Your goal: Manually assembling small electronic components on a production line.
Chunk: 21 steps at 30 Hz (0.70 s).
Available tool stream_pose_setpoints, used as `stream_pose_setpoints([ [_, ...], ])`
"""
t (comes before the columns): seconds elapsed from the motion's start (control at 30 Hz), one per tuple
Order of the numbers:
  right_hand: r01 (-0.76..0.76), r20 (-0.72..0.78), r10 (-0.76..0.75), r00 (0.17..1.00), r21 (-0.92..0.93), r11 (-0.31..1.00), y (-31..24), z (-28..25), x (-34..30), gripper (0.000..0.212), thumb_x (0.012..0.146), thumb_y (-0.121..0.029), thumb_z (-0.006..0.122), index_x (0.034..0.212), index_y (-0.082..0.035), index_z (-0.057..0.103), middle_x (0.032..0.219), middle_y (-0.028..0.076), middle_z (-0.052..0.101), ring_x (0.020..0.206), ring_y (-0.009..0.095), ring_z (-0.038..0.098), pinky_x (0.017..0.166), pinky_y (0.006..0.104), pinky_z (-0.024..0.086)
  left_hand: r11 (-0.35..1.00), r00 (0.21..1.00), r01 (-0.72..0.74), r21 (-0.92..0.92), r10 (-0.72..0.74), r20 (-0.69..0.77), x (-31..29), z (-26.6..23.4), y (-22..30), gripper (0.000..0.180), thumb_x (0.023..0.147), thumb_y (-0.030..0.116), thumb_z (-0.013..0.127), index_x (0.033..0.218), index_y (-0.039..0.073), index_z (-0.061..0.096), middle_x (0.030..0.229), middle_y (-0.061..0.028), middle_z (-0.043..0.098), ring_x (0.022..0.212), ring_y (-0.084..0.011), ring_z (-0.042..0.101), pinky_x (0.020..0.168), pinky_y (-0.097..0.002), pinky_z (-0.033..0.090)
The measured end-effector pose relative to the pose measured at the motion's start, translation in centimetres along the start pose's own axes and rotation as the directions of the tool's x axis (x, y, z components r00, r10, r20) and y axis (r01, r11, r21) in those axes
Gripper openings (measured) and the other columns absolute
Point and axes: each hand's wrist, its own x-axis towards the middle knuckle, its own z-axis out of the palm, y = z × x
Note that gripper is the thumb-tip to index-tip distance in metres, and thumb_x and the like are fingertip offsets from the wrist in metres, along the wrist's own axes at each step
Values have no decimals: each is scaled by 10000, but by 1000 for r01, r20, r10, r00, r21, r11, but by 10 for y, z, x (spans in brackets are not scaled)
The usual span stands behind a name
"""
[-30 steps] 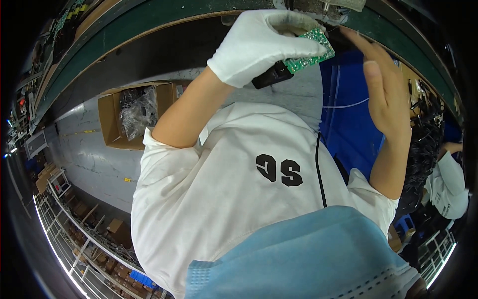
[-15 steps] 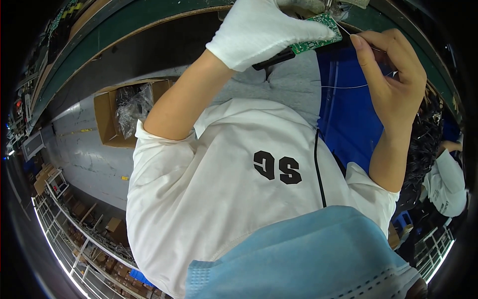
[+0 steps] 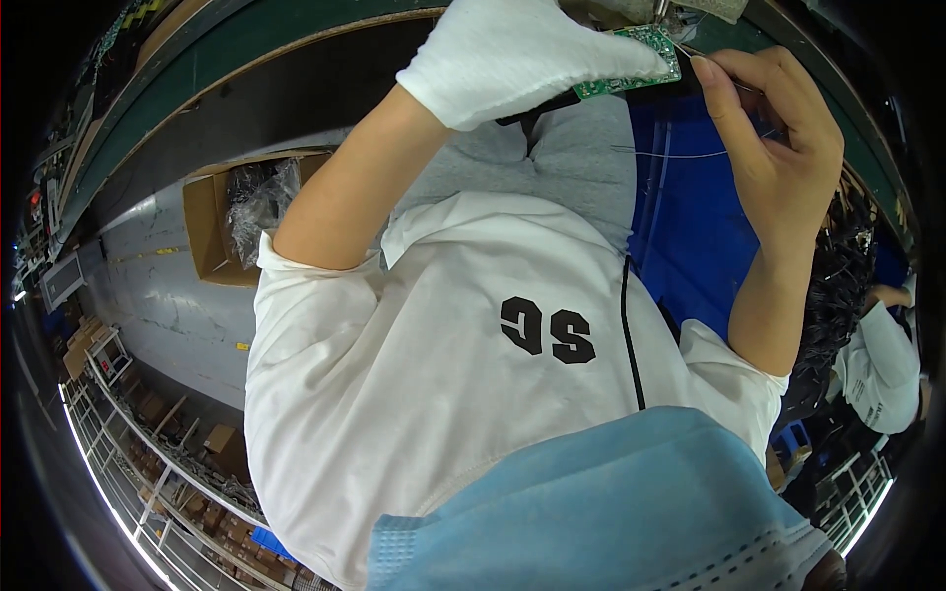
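Observation:
My left hand, in a white glove, grips a small green circuit board near the bench edge, its thumb lying across the board's face. My bare right hand pinches a thin silvery wire, which looks like solder wire, between thumb and forefinger. One end points to the board's upper right corner; the loose tail leaves the palm leftward. Just above the board a metal tip points down, cut off by the frame's top. The left fingers behind the board are mostly hidden.
A green bench edge curves along the top. Below right stands a blue bin, beside a pile of black cables. An open cardboard box with clear plastic sits on the floor at left. Another person is at far right.
My left hand and the board have shifted slightly up. My right fingertips have also moved a little upward, and the wire's loose tail has swung up.

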Motion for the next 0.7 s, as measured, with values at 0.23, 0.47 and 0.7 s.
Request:
stream_pose_setpoints([
  [0.23, -21, 4, 21, 1000, 9, 1000, 2, 2, 1, 95, 836, -51, 729, 896, 20, 707, 767, 15, 578, 633, 74, 441, 572, 179, 332, 993, 999, 52, 104, -52, -5, -3, -2, 11, 361, 754, 143, 780, 1038, -61, 688, 837, -68, 698, 687, -73, 548, 612, -179, 461],
  [0.47, 2, 16, -4, 1000, 71, 997, 4, 6, 0, 100, 847, -34, 705, 929, 24, 699, 773, 22, 587, 642, 79, 453, 585, 181, 341, 987, 998, 38, 159, -28, -61, -6, 1, 6, 374, 753, 156, 789, 1042, -60, 688, 826, -64, 694, 676, -70, 542, 601, -175, 453],
  [0.7, 41, 89, -36, 995, -61, 997, 0, -9, -1, 111, 852, -20, 685, 953, 22, 696, 797, 30, 595, 660, 87, 468, 601, 187, 353, 993, 993, -112, 24, 111, 34, -1, -1, -1, 384, 750, 161, 799, 1045, -57, 688, 803, -55, 687, 654, -66, 530, 587, -174, 443],
])
